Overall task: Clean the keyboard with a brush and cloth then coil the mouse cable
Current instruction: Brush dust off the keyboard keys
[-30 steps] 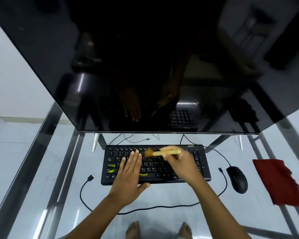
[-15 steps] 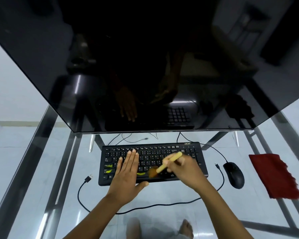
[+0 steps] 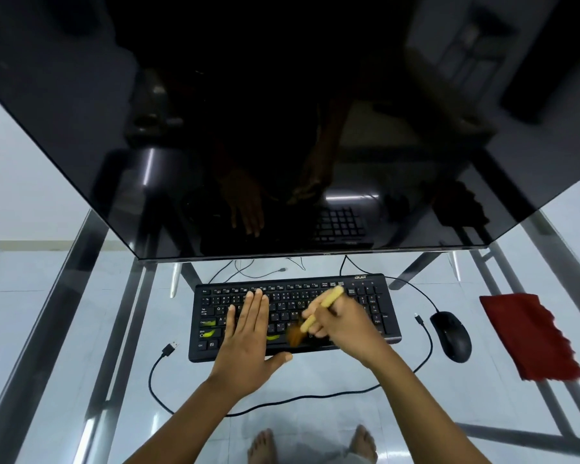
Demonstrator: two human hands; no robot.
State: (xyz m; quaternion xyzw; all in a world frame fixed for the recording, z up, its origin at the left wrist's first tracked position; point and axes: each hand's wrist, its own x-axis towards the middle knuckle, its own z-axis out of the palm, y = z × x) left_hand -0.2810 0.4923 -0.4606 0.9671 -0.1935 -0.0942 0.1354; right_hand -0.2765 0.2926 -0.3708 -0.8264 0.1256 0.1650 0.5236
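A black keyboard point(image 3: 369, 298) lies on the glass table under the monitor. My left hand point(image 3: 248, 343) rests flat on its left half, fingers together and thumb out. My right hand point(image 3: 345, 324) grips a brush with a pale wooden handle point(image 3: 322, 308); its brown bristles point(image 3: 295, 334) touch the bottom key row near the middle. A black mouse point(image 3: 451, 336) sits to the right of the keyboard. Its black cable point(image 3: 315, 396) loops along the front of the table to a loose USB plug point(image 3: 169, 349). A red cloth point(image 3: 529, 336) lies at the far right.
A large dark monitor point(image 3: 282, 128) overhangs the back of the glass table point(image 3: 81, 329), whose metal frame bars run down both sides. Thin wires point(image 3: 248, 269) trail behind the keyboard. My bare feet show through the glass below.
The brush swept from the upper key rows down to the bottom row, bristles now pointing toward me. My left hand stayed flat on the keyboard.
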